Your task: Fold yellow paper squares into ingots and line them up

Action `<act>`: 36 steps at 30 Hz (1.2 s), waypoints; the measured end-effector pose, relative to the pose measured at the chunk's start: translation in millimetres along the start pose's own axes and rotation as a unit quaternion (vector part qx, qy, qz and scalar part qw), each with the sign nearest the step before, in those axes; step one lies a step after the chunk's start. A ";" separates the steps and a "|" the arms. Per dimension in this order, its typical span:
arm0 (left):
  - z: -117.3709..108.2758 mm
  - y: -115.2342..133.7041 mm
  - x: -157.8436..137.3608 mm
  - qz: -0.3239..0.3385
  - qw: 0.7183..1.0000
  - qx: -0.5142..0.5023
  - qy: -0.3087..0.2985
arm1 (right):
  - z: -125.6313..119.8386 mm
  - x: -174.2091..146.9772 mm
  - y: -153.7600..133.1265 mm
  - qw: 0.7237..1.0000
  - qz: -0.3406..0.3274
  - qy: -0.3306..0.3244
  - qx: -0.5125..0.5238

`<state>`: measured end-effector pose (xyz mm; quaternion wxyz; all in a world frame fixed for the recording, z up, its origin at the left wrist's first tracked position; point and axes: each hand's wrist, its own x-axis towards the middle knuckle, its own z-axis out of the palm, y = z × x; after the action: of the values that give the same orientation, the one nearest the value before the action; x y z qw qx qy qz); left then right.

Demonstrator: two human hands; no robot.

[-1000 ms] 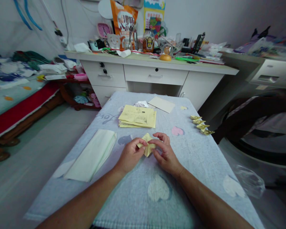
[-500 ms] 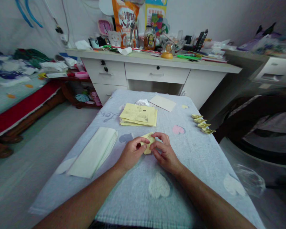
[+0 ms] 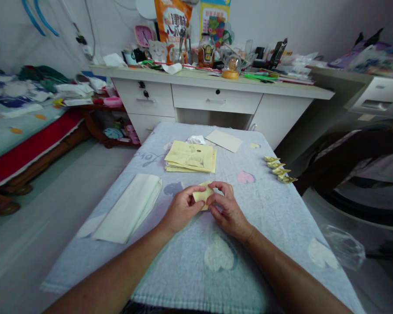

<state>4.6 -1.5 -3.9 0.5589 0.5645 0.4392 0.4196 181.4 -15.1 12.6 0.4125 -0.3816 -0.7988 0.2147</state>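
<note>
A small folded piece of yellow paper [image 3: 200, 196] is held between both hands above the cloth-covered table. My left hand [image 3: 183, 205] grips its left side, index finger along the top and thumb low on the front. On the right side, my right hand [image 3: 225, 207] pinches the paper with thumb and fingertips. Just beyond the hands lies a stack of yellow paper sheets [image 3: 190, 157] with dark print on the top one. Several small folded yellow paper shapes [image 3: 277, 169] stand in a row at the table's right edge.
A folded pale green cloth or paper [image 3: 129, 209] lies at the left. Behind the stack are a crumpled white wrapper [image 3: 196, 139] and a beige card [image 3: 224, 140]. A cluttered white desk [image 3: 216, 98] stands beyond the table, with a washing machine [image 3: 376, 100] on the right.
My left index finger and thumb have shifted slightly on the folded yellow paper, with the thumb a little further right. My right hand has hardly moved.
</note>
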 end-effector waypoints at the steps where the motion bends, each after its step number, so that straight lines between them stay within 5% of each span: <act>1: -0.3 0.0 0.0 -0.001 1.000 -0.006 0.000 | -0.2 0.0 0.1 1.000 -0.002 0.000 -0.001; 9: -0.3 -0.5 2.0 -0.022 0.998 -0.065 -0.006 | -2.2 -0.3 -2.0 1.000 -0.008 0.001 -0.007; 16: -0.9 -3.7 3.6 0.022 1.000 0.001 -0.005 | 0.9 0.6 1.1 0.999 -0.013 -0.013 -0.027; 24: 0.3 0.7 3.0 -0.004 0.999 0.044 0.002 | 3.5 0.2 6.6 0.998 -0.027 0.006 -0.054; 36: -1.6 -8.4 4.4 -0.028 0.999 -0.030 0.010 | 1.5 -0.3 5.4 0.999 -0.018 0.004 -0.051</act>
<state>4.0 3.1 -12.3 0.5824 0.5310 0.4475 0.4226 182.6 -12.1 8.0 0.3998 -0.3882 -0.8138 0.1649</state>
